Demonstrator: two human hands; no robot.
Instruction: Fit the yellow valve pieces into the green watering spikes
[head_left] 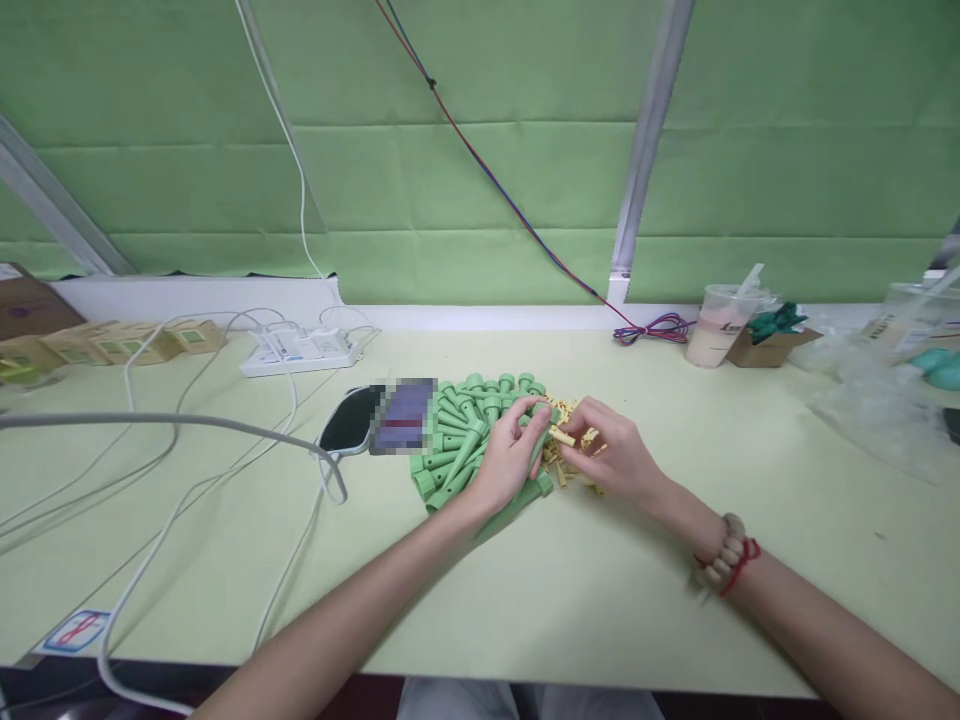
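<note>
My left hand (507,458) is closed around a green plastic spike (541,418), with much of it hidden by the fingers. At its right, my right hand (619,450) pinches a small pale yellow tube-like piece (562,436), whose end points at the green spike. Whether the two pieces touch, I cannot tell. A heap of similar green spikes (457,440) with capped ends lies under and left of my left hand. Small yellow pieces (559,474) are scattered below and behind my fingers, partly hidden by my right hand.
Left of the heap lie a phone-like device with a blurred screen (403,418) and a dark rounded object (351,420). White cables (180,425) run across the left side from a power strip (300,352). A drink cup (718,328), small carton (769,346) and plastic bag (862,385) stand right.
</note>
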